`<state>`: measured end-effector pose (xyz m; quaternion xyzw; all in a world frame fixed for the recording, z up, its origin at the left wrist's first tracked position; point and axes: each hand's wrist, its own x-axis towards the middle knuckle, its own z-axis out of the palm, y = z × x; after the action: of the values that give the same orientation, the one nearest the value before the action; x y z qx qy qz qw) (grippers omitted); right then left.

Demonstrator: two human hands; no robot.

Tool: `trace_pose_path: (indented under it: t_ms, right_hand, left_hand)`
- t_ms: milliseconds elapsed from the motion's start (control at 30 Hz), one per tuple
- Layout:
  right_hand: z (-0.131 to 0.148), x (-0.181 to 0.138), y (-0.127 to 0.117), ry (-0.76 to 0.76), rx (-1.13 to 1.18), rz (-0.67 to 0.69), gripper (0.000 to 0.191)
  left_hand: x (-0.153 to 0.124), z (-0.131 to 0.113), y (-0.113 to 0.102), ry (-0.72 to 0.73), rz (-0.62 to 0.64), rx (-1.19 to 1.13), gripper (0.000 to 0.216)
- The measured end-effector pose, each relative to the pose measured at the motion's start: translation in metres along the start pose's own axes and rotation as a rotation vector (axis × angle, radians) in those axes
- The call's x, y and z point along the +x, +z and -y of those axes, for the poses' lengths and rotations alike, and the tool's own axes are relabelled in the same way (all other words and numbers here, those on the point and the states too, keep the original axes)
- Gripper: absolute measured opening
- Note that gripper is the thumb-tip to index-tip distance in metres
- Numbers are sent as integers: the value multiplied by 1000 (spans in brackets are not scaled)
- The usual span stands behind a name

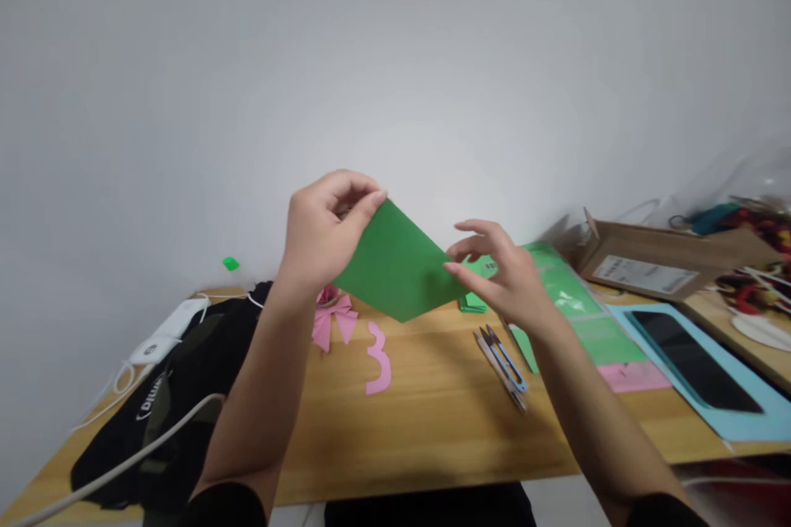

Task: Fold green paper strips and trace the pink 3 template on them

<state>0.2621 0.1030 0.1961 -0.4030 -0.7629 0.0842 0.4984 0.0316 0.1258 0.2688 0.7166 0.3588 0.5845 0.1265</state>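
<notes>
A sheet of green paper (pixel 401 263) is held up above the table, turned so that one corner points down. My left hand (pixel 334 222) pinches its upper corner between thumb and fingers. At the right corner, my right hand (pixel 498 268) has its thumb and index finger closed on the paper, the other fingers curved. Below lie a pink paper bow (pixel 334 321) and a wavy pink paper cutout (pixel 379 362). Blue-handled thread snips (pixel 507 362) rest beside a slim pen-like tool (pixel 499 370) near my right forearm.
Green paper packs (pixel 572 296) and a small green stack (pixel 473 303) lie to the right. Further right are a phone (pixel 692 358) on light blue sheets (pixel 754 420) and an opened cardboard box (pixel 667 255). A black bag (pixel 185 387) and a white power strip (pixel 164 335) occupy the left.
</notes>
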Motion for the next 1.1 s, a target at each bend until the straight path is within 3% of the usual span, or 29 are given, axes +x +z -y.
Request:
trace_pose_path:
  t_ms: [100, 200, 300, 400, 533, 667, 767, 933, 1000, 1100]
  right_hand:
    - [3, 12, -2, -135, 36, 264, 13]
    - [13, 12, -7, -322, 125, 518, 35]
    - [27, 8, -11, -460, 115, 634, 41]
    - [38, 3, -10, -531, -167, 593, 35]
    - [39, -1, -8, -514, -414, 502, 25]
    - [37, -5, -10, -601, -581, 220, 18]
    - [39, -8, -12, -712, -514, 250, 16]
    - [41, -11, -15, -602, -272, 395, 24]
    - [37, -10, -18, -538, -189, 353, 16]
    - [32, -8, -23, -478, -87, 186, 8]
  left_hand:
    - [2, 6, -2, -71, 55, -69, 7]
    - [6, 8, -7, -120, 153, -86, 11]
    - [8, 8, -10, -119, 266, -99, 14]
    - [10, 8, -9, -99, 356, -163, 14]
    - [9, 12, -3, -84, 399, -229, 16]
    - [7, 18, 2, -103, 381, -240, 15]
    - [7, 21, 6, -129, 400, -276, 14]
    - [1, 22, 13, -140, 348, -320, 10]
    - [-4, 20, 16, -170, 307, -317, 9]
    - [-16, 11, 18, -228, 256, -311, 12]
